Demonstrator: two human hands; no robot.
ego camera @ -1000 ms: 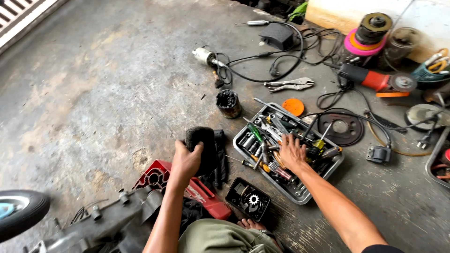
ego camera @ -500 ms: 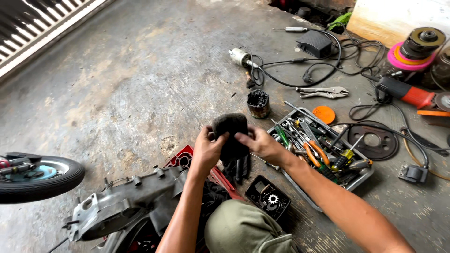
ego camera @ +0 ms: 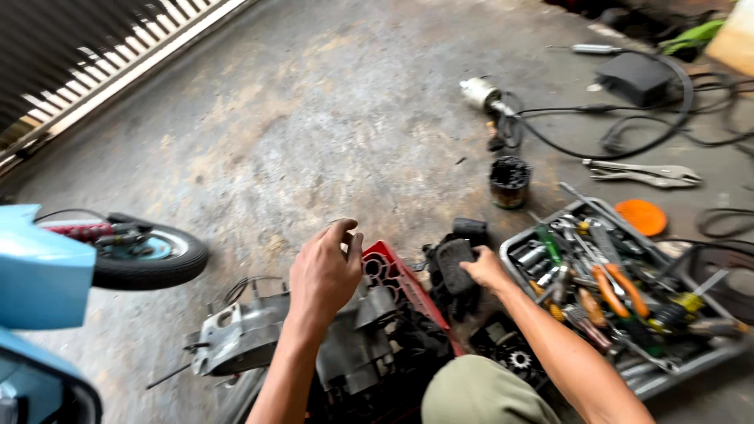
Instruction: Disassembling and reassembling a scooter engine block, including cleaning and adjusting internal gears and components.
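Grey stained concrete floor (ego camera: pixel 314 118), metal gate (ego camera: pixel 94 55), left hand (ego camera: pixel 323 271) loosely open, right hand (ego camera: pixel 484 268) gripping black part (ego camera: pixel 454 263).

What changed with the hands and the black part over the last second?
The left hand let go of the black part and now hangs open above the grey engine casing. The right hand, which came over from the tool tray, now holds the part alone. Tray, locking pliers and orange disc stayed put.
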